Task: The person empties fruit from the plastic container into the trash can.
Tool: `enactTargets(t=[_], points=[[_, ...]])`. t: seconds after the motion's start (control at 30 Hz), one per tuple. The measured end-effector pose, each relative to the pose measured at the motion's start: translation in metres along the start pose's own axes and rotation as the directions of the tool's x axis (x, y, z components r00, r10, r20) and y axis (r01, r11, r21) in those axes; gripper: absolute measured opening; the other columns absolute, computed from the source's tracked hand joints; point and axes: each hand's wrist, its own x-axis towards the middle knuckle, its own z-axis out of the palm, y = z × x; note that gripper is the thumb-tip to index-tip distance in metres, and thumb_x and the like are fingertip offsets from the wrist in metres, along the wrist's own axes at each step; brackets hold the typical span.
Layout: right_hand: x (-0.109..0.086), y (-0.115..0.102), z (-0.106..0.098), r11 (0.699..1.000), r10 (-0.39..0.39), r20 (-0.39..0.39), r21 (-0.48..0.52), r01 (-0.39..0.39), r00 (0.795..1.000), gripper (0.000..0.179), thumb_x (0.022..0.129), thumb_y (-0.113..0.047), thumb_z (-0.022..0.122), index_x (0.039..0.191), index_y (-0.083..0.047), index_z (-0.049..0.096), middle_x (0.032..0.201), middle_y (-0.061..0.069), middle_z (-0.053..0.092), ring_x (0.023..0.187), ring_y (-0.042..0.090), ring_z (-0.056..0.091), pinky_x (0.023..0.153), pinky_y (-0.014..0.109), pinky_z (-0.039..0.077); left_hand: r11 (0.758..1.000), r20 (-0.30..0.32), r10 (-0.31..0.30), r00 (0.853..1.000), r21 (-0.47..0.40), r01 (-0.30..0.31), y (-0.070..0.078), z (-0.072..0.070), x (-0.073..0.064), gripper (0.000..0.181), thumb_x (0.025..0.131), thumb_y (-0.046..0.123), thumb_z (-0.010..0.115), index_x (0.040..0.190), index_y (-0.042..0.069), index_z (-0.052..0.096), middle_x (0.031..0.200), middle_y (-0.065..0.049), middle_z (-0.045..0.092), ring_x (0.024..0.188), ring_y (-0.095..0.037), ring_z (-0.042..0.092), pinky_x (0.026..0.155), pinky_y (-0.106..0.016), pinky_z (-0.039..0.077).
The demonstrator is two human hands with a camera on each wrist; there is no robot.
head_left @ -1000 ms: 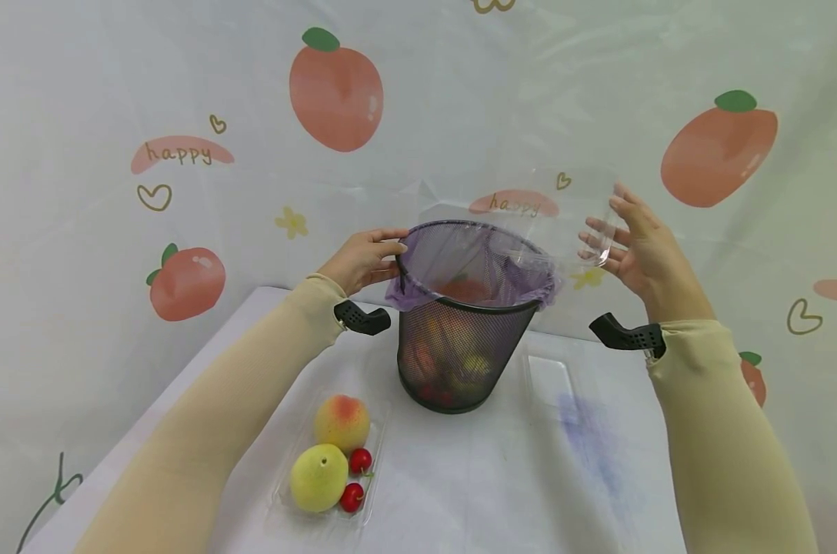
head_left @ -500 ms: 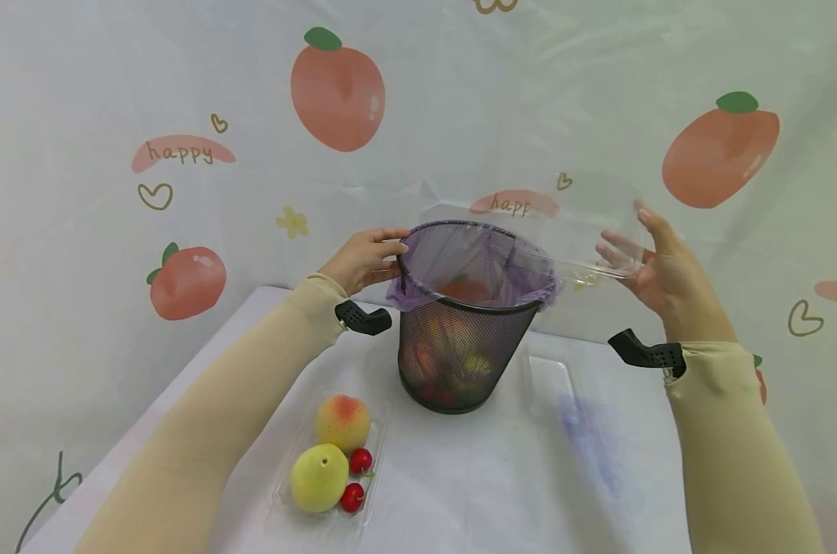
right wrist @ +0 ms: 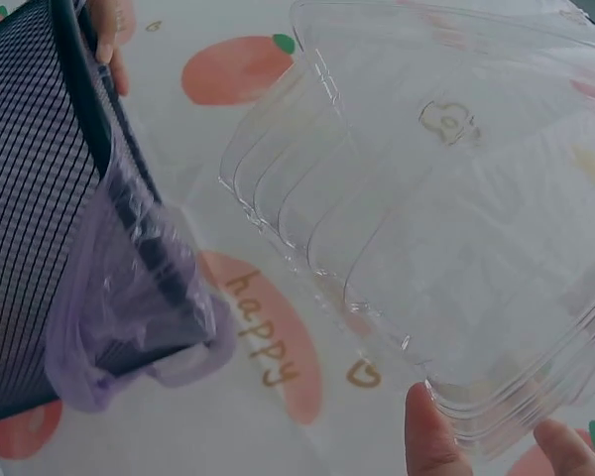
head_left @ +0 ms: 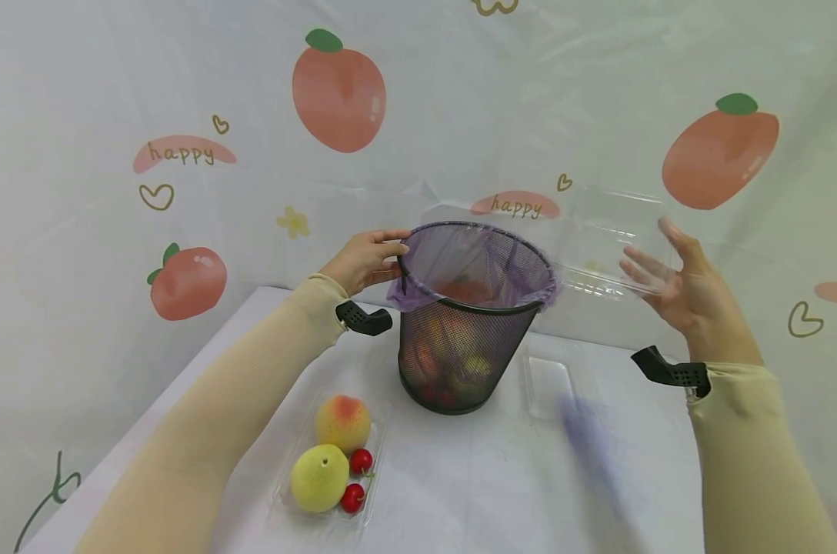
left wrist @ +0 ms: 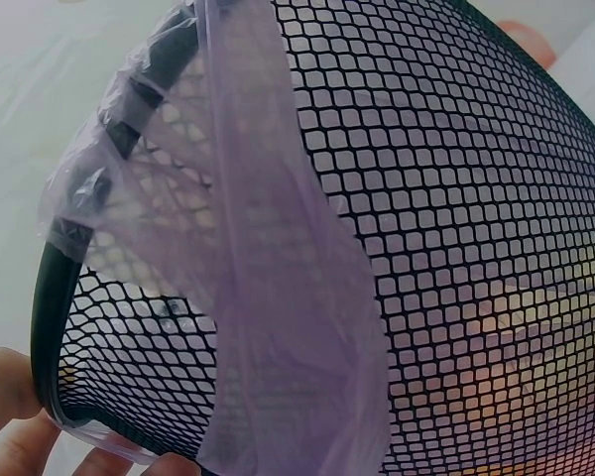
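A black mesh waste bin [head_left: 460, 323] with a purple bag lining it stands on the table, fruit showing through its mesh. My left hand [head_left: 363, 261] grips the bin's left rim, thumb and fingers on either side of it. To the right of the bin, my right hand [head_left: 698, 300] holds a clear plastic container [right wrist: 456, 218] up in the air by its edge. The right wrist view shows the container's ridged side wall and no fruit in it. The purple bag [right wrist: 144, 297] is folded over the rim, with a loose fold hanging outside.
At the front left lies a clear tray [head_left: 283, 492] with a peach [head_left: 342, 423], a yellow-green pear [head_left: 319, 477] and two cherries [head_left: 352, 498]. Another clear plastic tray [head_left: 550, 388] lies right of the bin, beside a bluish smudge [head_left: 588, 438]. A fruit-printed cloth hangs behind.
My right hand has moved right and slightly down with the clear container, which has gone from over the bin's right rim to beside it. My left hand and the bin have stayed put.
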Motion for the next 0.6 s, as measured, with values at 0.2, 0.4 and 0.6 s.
enactTargets(t=[0.2, 0.4, 0.6], points=[[-0.005, -0.001, -0.015, 1.0, 0.006, -0.005, 0.002, -0.006, 1.0, 0.024, 0.097, -0.029, 0.057, 0.119, -0.033, 0.067, 0.154, -0.02, -0.021, 0.093, 0.03, 0.069, 0.078, 0.039, 0.057, 1.0, 0.005, 0.003, 1.0, 0.001, -0.003, -0.001, 0.0, 0.001, 0.044, 0.096, 0.011, 0.058, 0.139, 0.017, 0.053, 0.131, -0.002, 0.048, 0.092, -0.016, 0.055, 0.091, -0.028, 0.051], [-0.015, -0.003, -0.026, 0.991, 0.037, -0.078, -0.128, -0.047, 0.996, 0.035, 0.097, -0.035, 0.057, 0.131, -0.043, 0.051, 0.155, -0.02, -0.019, 0.097, 0.021, 0.069, 0.094, 0.033, 0.051, 1.0, -0.001, 0.006, 1.0, 0.004, -0.006, -0.001, 0.001, 0.0, 0.044, 0.096, 0.01, 0.058, 0.139, 0.017, 0.053, 0.131, -0.002, 0.048, 0.093, -0.016, 0.055, 0.094, -0.03, 0.05], [-0.021, -0.002, -0.041, 0.987, 0.043, -0.075, -0.151, -0.054, 0.996, 0.031, 0.098, -0.036, 0.054, 0.129, -0.042, 0.053, 0.153, -0.021, -0.026, 0.1, 0.019, 0.069, 0.083, 0.03, 0.055, 1.0, 0.0, 0.007, 1.0, -0.01, -0.007, 0.0, 0.002, 0.0, 0.043, 0.097, 0.009, 0.058, 0.139, 0.016, 0.053, 0.131, -0.003, 0.048, 0.098, -0.019, 0.054, 0.099, -0.033, 0.047]])
